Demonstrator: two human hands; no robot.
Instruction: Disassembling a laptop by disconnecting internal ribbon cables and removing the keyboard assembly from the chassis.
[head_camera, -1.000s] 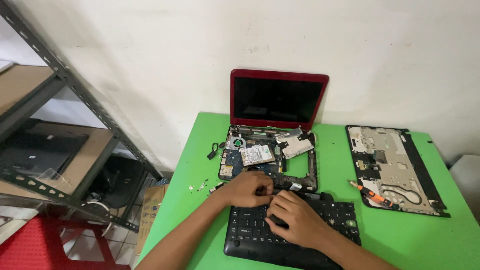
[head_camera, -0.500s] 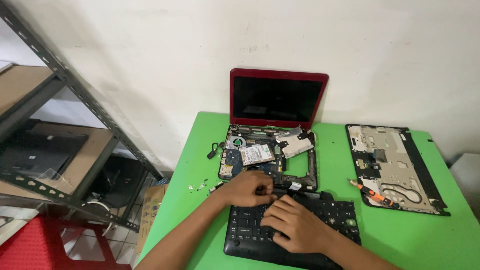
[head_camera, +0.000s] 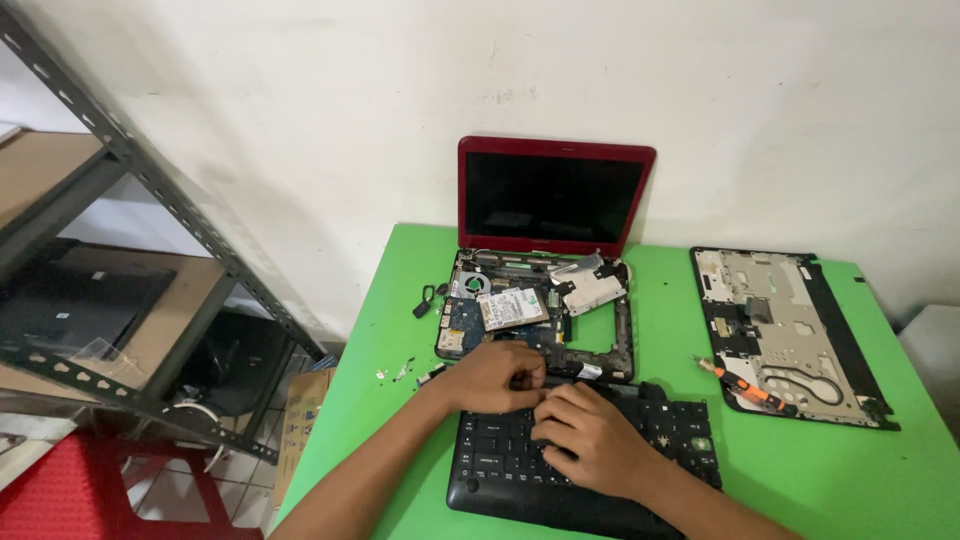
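A red laptop (head_camera: 556, 190) stands open on the green table (head_camera: 400, 300), its base (head_camera: 540, 310) stripped so the circuit board and a silver hard drive (head_camera: 513, 308) show. A black keyboard (head_camera: 590, 460) lies in front of it. My left hand (head_camera: 495, 375) rests at the front edge of the open base, fingers curled over something small that I cannot make out. My right hand (head_camera: 592, 440) lies on the keyboard just beside it, fingers bent down onto the keys, touching the left hand.
A removed laptop cover panel (head_camera: 790, 335) lies at the right with an orange-handled screwdriver (head_camera: 745, 388) on its near edge. Small screws and clips (head_camera: 405, 370) are scattered left of the laptop. A metal shelf rack (head_camera: 120, 260) stands at the left, a red stool (head_camera: 90, 490) below it.
My right hand has slid slightly left and up along the keyboard, closer to the left hand. The left hand stays at the front edge of the base.
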